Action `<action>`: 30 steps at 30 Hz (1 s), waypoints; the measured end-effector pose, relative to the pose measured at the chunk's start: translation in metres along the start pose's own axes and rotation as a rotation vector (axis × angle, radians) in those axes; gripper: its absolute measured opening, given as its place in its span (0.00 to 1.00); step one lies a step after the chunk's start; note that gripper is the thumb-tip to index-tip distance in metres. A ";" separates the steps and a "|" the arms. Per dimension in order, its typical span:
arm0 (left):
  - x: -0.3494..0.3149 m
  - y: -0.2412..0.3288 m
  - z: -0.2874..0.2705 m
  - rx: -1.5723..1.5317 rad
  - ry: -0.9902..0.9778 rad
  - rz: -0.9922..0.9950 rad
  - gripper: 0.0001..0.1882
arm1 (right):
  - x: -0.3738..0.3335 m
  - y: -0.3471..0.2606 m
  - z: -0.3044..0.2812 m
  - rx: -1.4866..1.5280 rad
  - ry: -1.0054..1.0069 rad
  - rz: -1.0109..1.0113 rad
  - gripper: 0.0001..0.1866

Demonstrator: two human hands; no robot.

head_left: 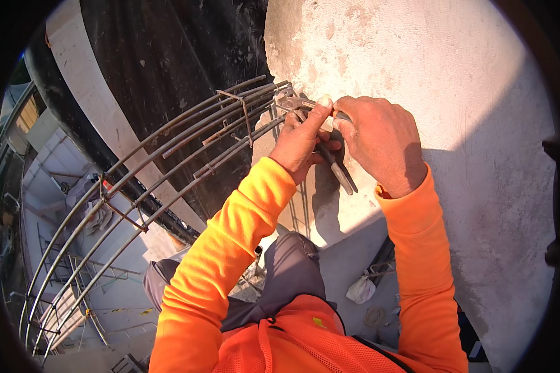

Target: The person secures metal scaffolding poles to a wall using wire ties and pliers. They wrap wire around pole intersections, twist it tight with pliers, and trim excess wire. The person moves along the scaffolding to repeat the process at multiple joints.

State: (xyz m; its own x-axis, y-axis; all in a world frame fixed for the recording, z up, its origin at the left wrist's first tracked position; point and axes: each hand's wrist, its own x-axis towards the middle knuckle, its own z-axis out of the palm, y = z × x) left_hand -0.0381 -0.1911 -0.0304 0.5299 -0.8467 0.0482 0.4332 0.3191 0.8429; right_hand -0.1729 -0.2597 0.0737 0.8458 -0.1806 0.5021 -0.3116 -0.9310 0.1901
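Fingers of my left hand (300, 142) are wrapped round a worn metal tool (287, 102), thumb laid along its upper side, while two slim rod-like handles (339, 171) poke out below my grip; I can't tell whether they belong to the same tool. Just beside, on the other side, the fingers of my right hand (382, 140) are curled tight over a dark handle end (342, 115), with hardly any gap left in the fist. Right at the tool's head, just past my left fingers, the steel bars (210, 166) come to their ends near the wall, and from there they sweep away left and down in one long curve, round, slender and browned with rust. Thin bent links cross them: one near link (247, 119) close to my left fingers, one middle link (124, 215) farther out. So, as I judge it, the curved frame is mostly put together, the bars shaped and held apart, and what is left sits here at the end under my fingers; whether any joint is fast, my fists hide. Beyond my right fingers spreads the concrete wall (417, 68), pale, gritty and pitted, its near edge broken and rough. Behind the bars, past my left fingers, hangs dark sheeting (168, 50), creased and stained, with a smooth pale strip (90, 68) alongside. Well below my right fingers slumps a crumpled white bag (361, 290).
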 end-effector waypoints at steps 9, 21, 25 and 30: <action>0.005 0.019 0.000 -0.087 -0.098 -0.004 0.20 | 0.013 -0.004 -0.003 -0.093 -0.057 -0.076 0.16; -0.067 0.054 -0.014 1.595 0.369 0.520 0.22 | -0.029 0.002 0.035 0.265 -0.247 0.032 0.44; -0.091 0.085 -0.046 2.292 0.703 0.949 0.20 | -0.038 0.006 0.061 0.726 -0.389 0.163 0.42; -0.079 0.097 -0.060 2.340 0.613 0.342 0.16 | -0.047 -0.025 0.153 0.863 -0.051 0.171 0.41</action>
State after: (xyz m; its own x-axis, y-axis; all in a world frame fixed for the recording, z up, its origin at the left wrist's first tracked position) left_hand 0.0063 -0.0679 0.0153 0.6207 -0.5913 0.5148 -0.6010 -0.7805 -0.1720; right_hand -0.1389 -0.2763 -0.0839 0.8421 -0.3340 0.4235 -0.0172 -0.8014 -0.5979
